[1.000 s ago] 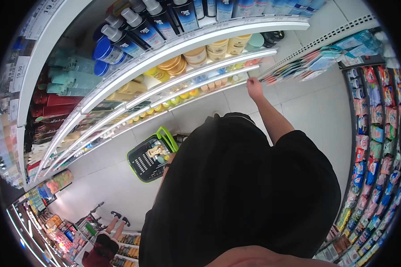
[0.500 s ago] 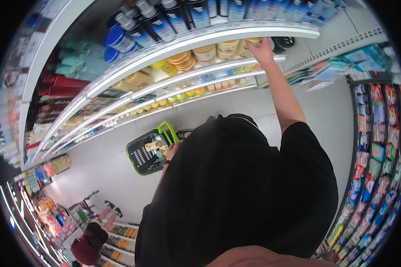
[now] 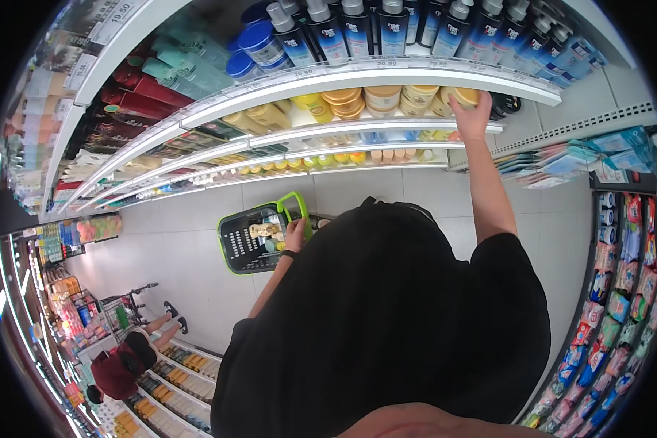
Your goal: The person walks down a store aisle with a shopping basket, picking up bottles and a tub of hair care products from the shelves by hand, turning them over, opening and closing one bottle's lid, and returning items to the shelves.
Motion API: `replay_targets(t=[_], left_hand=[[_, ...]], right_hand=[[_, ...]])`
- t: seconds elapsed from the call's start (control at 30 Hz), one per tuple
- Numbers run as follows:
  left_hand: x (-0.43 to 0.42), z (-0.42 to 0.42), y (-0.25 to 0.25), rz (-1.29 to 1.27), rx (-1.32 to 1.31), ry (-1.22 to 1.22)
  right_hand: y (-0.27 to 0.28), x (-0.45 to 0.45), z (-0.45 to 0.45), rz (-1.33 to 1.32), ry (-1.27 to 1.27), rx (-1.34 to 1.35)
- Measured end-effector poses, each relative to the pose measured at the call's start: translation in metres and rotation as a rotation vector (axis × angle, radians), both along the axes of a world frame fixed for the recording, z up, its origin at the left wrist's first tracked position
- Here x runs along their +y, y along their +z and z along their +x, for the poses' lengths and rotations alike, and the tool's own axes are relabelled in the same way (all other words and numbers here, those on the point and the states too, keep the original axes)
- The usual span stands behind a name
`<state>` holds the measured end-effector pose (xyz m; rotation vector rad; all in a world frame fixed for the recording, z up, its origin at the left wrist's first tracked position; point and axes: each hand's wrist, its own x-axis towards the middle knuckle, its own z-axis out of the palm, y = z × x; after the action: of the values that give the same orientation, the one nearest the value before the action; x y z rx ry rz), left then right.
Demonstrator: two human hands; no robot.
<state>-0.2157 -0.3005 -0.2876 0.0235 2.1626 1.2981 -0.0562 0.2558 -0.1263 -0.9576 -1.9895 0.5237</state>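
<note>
My right hand (image 3: 472, 119) reaches up to a shelf below the spray bottles, its fingers closed round a yellow-lidded jar (image 3: 463, 96). More cream-coloured jars (image 3: 418, 100) stand to the left of it, and dark jars (image 3: 505, 106) sit just to its right. Lower down, my left hand (image 3: 295, 235) is wrapped round the green handle of a shopping basket (image 3: 224, 244). A beige pack (image 3: 265, 231) and a few other items lie inside that black, green-rimmed basket.
Dark spray bottles with blue labels (image 3: 358, 33) line the shelf above, whose white edge (image 3: 372, 67) juts over the jars. Hanging packets (image 3: 555, 160) are at the right. Shelves of colourful packs (image 3: 609, 306) run down the far right. A person in dark red (image 3: 117, 372) stands lower left, near a trolley (image 3: 117, 314).
The view has shifted, so the shelves sit lower in it. My right hand now has the yellow-lidded jar in its grasp, tilted at the shelf front. My left hand stays on the basket handle.
</note>
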Motion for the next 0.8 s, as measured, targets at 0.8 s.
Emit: replay_targets(t=[0.8], left_hand=[[0.214, 0.049, 0.339, 0.974, -0.655, -0.352]], right_hand=[[0.152, -0.213, -0.018, -1.265, 0.920, 0.731]])
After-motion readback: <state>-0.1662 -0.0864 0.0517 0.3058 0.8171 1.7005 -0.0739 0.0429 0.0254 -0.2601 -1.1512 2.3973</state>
